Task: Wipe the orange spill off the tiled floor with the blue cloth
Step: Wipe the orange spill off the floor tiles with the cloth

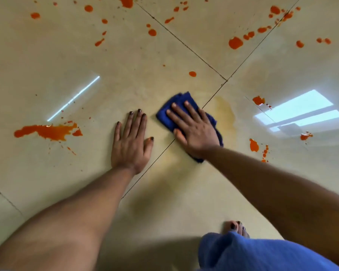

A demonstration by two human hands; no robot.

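**Flat palm on the cloth, plenty of orange left**

Your right hand (194, 130) lay spread flat, pressing the blue cloth (172, 106) to the floor (164, 192) just right of centre. Your left hand (131, 141) was splayed, bracing bare tile. A pale smear (225, 110) sat beside the cloth; the big puddle (49, 131) waited near left. Best bet: press evenly, refold when soaked.

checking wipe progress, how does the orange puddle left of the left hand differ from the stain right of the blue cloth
The orange puddle is thick, saturated orange with sharp edges; the stain is a pale yellowish film with blurred edges. The puddle is ringed by small splashes; the stain reads as one smeared patch. The puddle lies apart from the left hand; the stain borders the blue cloth under the right hand. Both lie on the tiled floor.
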